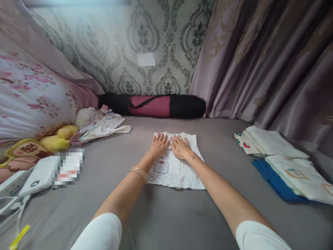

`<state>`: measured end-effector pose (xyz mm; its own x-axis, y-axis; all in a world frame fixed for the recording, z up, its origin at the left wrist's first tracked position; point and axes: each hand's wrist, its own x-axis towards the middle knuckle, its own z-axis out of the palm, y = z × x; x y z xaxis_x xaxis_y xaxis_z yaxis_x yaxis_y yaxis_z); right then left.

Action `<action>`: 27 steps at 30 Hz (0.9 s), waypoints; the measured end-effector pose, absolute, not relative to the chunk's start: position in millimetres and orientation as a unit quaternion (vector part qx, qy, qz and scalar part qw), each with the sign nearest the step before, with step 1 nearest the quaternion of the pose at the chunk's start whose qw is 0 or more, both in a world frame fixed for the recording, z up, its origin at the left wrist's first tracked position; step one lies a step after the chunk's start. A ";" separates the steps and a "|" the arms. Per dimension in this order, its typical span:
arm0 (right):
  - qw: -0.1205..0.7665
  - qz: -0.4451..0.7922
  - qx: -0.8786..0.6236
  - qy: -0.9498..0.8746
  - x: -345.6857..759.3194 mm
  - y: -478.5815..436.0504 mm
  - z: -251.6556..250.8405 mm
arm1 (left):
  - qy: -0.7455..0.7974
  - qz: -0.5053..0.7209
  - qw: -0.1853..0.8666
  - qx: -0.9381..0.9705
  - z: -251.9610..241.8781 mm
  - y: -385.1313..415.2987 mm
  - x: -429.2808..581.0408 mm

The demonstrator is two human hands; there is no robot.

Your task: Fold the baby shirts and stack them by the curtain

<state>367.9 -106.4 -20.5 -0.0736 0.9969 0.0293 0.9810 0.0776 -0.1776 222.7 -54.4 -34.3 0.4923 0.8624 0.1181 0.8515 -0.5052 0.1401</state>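
Observation:
A white garment (191, 178) with a printed cartoon animal and rows of small lettering lies flat on the grey bed sheet (166, 215). My left hand (159, 144) rests palm down on its upper left part, fingers stretched away from me. Beside it, my right hand (180, 147) presses flat on the upper middle, its fingers slightly spread. The two hands almost meet at the index fingers. Neither one grips the cloth. Part of the print is covered by my left hand and wrist.
Folded clothes (293, 170) are stacked at the right, a blue piece (275, 182) beneath. A black and pink roll bag (152, 105) lies along the wall. On the left are crumpled cloths (104, 125), yellow plush toys (58, 139), a white charger box (40, 175) and a power strip (14, 184).

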 end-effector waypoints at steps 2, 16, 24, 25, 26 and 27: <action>0.073 0.061 -0.675 -0.732 368.9 -105.7 -25.7 | 0.489 0.073 0.043 0.868 -39.2 -50.2 219.9; 0.084 0.079 -0.734 -0.669 389.6 -114.8 -27.7 | 0.488 0.044 0.070 0.869 -32.6 -61.8 220.8; 0.108 0.112 -0.737 -0.658 409.6 -118.2 -18.1 | 0.497 0.046 0.092 0.861 -27.6 -54.9 207.6; 0.115 0.087 -0.743 -0.653 416.6 -121.1 -18.2 | 0.505 0.051 0.088 0.857 -27.4 -54.4 202.7; 0.117 0.062 -0.750 -0.648 423.9 -124.2 -19.4 | 0.510 0.051 0.088 0.854 -27.8 -53.8 197.5; 0.110 0.049 -0.755 -0.645 431.1 -127.2 -21.6 | 0.513 0.046 0.092 0.852 -29.0 -53.1 192.4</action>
